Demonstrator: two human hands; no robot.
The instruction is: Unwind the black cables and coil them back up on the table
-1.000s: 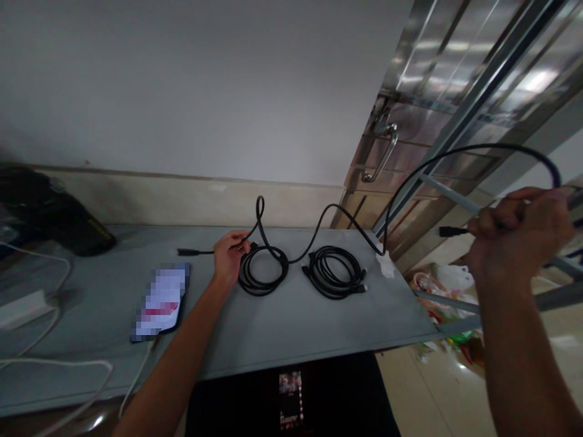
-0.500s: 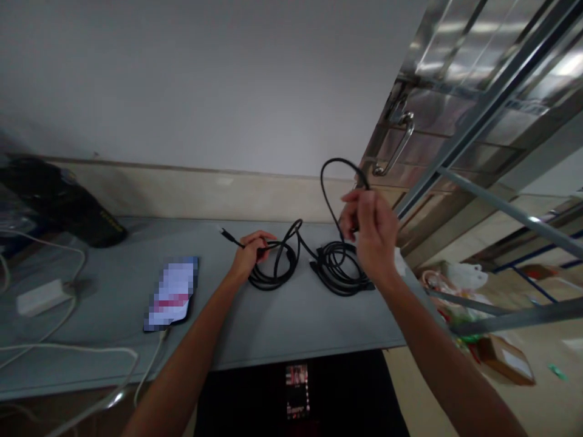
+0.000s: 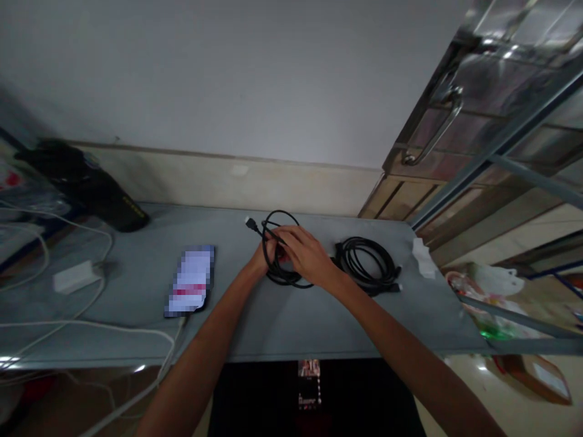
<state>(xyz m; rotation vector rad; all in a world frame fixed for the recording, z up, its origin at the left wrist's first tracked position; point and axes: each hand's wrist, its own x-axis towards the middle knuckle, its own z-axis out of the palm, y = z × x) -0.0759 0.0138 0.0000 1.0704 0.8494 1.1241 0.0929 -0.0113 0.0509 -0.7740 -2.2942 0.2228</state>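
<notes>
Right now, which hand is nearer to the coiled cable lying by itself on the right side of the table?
Right. The right hand sits just left of that coiled cable; the left hand is farther left, behind the right hand.

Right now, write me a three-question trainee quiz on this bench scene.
1. True or false: both hands are on the same cable coil.
2. Which lies to the right of the hands: A) the second cable coil, B) the phone, C) the white adapter?
3. Fill in: a plug sticks out of the held coil toward the ____.

Key:
1. True: left hand and right hand meet on the held coil.
2. A: the second cable coil; the phone and white adapter lie left.
3. Wall: see the plug.
</notes>
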